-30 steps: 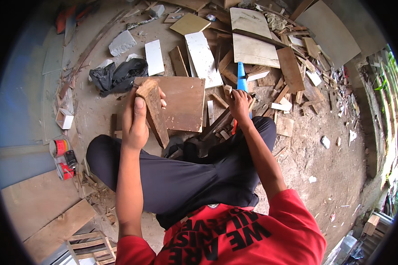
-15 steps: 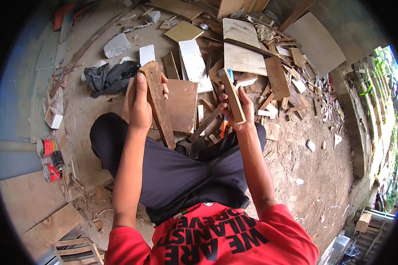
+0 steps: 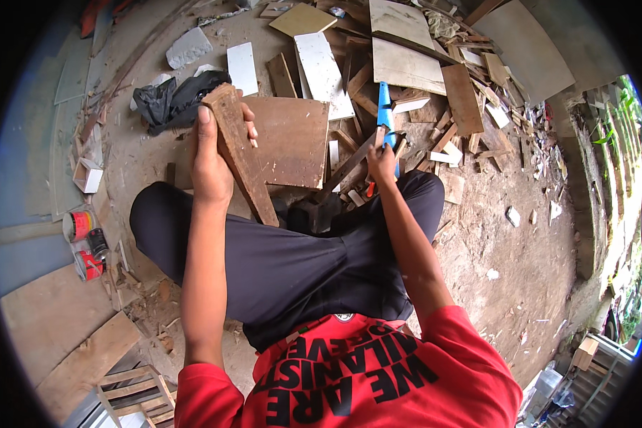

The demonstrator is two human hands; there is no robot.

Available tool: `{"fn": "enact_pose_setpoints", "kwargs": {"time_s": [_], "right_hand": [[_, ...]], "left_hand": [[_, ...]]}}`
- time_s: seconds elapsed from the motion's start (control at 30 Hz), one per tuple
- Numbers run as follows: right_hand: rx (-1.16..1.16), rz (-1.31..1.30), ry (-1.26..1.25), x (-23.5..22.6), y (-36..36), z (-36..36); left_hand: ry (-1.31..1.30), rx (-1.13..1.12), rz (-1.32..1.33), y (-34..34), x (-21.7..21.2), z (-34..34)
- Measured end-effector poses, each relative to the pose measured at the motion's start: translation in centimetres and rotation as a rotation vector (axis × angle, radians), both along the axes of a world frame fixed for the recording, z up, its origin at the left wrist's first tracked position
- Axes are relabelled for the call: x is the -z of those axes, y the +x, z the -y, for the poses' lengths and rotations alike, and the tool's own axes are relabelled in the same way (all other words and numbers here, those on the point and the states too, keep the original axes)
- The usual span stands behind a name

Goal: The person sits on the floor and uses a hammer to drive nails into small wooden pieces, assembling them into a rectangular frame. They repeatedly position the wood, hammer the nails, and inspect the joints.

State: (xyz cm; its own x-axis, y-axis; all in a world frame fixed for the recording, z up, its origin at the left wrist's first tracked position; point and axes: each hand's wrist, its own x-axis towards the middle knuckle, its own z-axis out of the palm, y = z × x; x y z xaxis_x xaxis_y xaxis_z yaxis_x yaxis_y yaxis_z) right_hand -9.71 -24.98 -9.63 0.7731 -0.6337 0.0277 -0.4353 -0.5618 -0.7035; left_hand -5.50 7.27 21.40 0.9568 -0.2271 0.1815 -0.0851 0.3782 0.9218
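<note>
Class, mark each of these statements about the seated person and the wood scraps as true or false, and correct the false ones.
1. The left hand grips a long brown wooden piece. True.
2. The right hand rests empty on the knee. False: it is out at the scrap pile, by a blue-handled tool and a thin wooden strip.
3. A crumpled black cloth lies on the ground beyond the left hand. True.
4. The person wears a blue shirt. False: the shirt is red.
5. Small red cans stand on the person's left. True.
</note>
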Motion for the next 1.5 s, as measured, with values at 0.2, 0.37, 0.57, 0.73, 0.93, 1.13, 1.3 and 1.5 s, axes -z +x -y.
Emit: {"fn": "enact_pose_setpoints", "kwargs": {"time_s": [0.2, 0.37, 0.57, 0.73, 0.93, 1.13, 1.3, 1.5], "right_hand": [[-0.523, -0.027, -0.229, 0.0, 2.0, -4.5], [-0.507, -0.365, -0.359, 4.5, 4.2, -7.4], [-0.493, -0.393, -0.574, 6.3, 3.8, -8.0], [-0.464, -0.434, -0.488, 5.6, 4.4, -7.8], [-0.387, -0.271, -0.231, 3.5, 3.2, -7.2], [-0.261, 0.265, 0.208, -0.2, 3.2, -4.8], [-0.074, 0.414, 0.619, -4.9, 3.1, -3.9], [-0.376, 0.35, 1.401, -19.3, -2.5, -4.0]], "left_hand": [[-0.018, 0.009, -0.057, -1.3, 0.2, -1.0], [-0.032, -0.065, -0.112, -2.0, 0.8, -1.4], [0.069, -0.028, -0.12, -2.1, 1.5, -1.4], [0.088, 0.004, -0.123, -1.3, 1.3, 0.8], [0.123, 0.044, -0.104, -0.8, 0.9, 3.5], [0.125, 0.08, -0.102, -0.4, 0.8, 5.4], [0.115, 0.119, -0.068, 0.2, 0.7, 6.3], [0.105, 0.105, -0.098, 0.7, 0.5, 6.9]]}}
